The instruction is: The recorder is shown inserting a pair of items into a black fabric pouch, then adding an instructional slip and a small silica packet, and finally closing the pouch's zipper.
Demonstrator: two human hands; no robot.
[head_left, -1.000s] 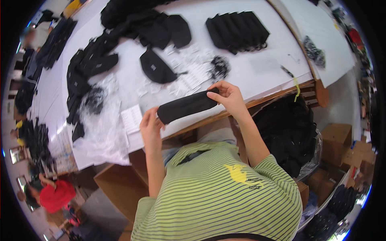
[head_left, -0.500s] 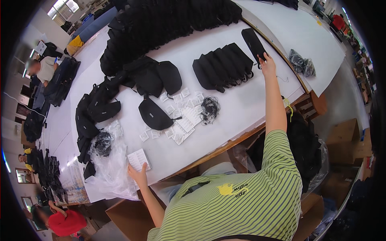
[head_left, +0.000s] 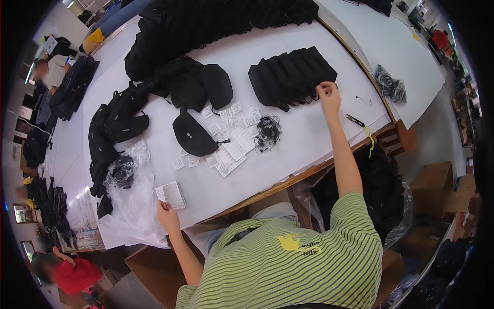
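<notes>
At the near left table edge, my left hand (head_left: pixel 168 216) is closed, with its fingertips pinching the corner of a stack of white printed cards (head_left: pixel 172 194). My right hand (head_left: pixel 329 97) reaches far forward, its fingers bent together at the near end of the last black bag (head_left: pixel 321 64) in an overlapping row. A single black waist bag (head_left: pixel 194 135) lies in the middle, beside scattered white tags (head_left: pixel 237 147) and a tangle of black strings (head_left: pixel 268 133). More black waist bags (head_left: pixel 126 116) curve along the left.
Clear plastic wrap (head_left: pixel 136 206) lies at the table's left, with a black bundle (head_left: pixel 122 171) on it. Thread snips (head_left: pixel 355 120) with a yellow cord sit near the right edge. A tall heap of black bags (head_left: pixel 206 26) lines the back. Cardboard boxes (head_left: pixel 432 188) stand right.
The bag my right hand held apart at the right now lies against the row. That hand has moved slightly left and nearer, uncovering the snips. My left fingers have closed on the card stack.
</notes>
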